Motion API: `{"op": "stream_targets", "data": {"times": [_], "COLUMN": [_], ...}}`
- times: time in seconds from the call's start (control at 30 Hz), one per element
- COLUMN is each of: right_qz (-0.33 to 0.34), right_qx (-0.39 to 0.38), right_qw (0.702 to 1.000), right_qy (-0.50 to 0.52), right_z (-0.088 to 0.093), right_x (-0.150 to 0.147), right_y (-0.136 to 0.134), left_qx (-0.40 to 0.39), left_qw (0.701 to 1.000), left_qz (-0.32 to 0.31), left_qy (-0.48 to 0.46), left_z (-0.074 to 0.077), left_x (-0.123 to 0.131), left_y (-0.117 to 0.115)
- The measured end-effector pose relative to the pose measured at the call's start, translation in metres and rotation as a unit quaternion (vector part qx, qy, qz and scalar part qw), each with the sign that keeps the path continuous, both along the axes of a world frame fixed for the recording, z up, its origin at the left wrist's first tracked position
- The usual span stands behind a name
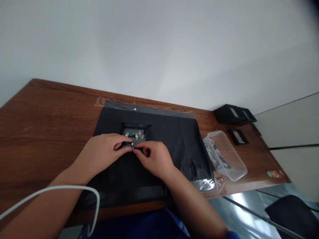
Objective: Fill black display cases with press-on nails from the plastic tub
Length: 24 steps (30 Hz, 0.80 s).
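A small black box (136,126) lies open on a black sheet (174,136) taped to the wooden table. Several small pieces, whitish, green and yellow-pink, sit in the box. My left hand (109,151) reaches in from the left and my right hand (153,156) from the right. Their thumbs and fingertips meet around a small dark greenish piece (132,144) at the box's front edge. Both hands are closed in a pinch on it, and the fingertips cover part of the box.
To the right stands a clear plastic container (236,159) holding small packets. Black boxes (228,114) and a flat black case (238,137) are behind it. A white cable (62,188) crosses in front of my left forearm.
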State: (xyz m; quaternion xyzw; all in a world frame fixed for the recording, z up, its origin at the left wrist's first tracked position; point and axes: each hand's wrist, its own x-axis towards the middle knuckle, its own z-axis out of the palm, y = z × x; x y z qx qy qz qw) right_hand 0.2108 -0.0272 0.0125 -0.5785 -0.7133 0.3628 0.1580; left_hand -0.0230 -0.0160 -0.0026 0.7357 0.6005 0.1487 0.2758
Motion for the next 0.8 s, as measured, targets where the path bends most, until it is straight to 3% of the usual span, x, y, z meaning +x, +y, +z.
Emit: {"op": "stream_targets", "data": {"times": [0.23, 0.6, 0.7, 0.8], "right_qz": [-0.012, -0.019, -0.036, -0.05], "right_qx": [-0.051, -0.139, -0.175, -0.226], "right_qw": [0.995, 0.968, 0.943, 0.895], "right_qy": [0.083, 0.207, 0.281, 0.381], "right_z": [-0.006, -0.014, -0.013, -0.006], "right_x": [0.001, 0.005, 0.005, 0.004], "right_y": [0.001, 0.007, 0.008, 0.01], "left_qx": [0.023, 0.122, 0.15, 0.17], "left_qw": [0.999, 0.981, 0.976, 0.967], "left_qz": [-0.036, -0.126, -0.129, -0.128], "left_qy": [-0.023, -0.081, -0.095, -0.138], "left_z": [-0.007, -0.022, -0.019, -0.01], "left_x": [-0.002, -0.004, -0.002, 0.002], "left_y": [0.0, -0.003, -0.005, -0.005]}}
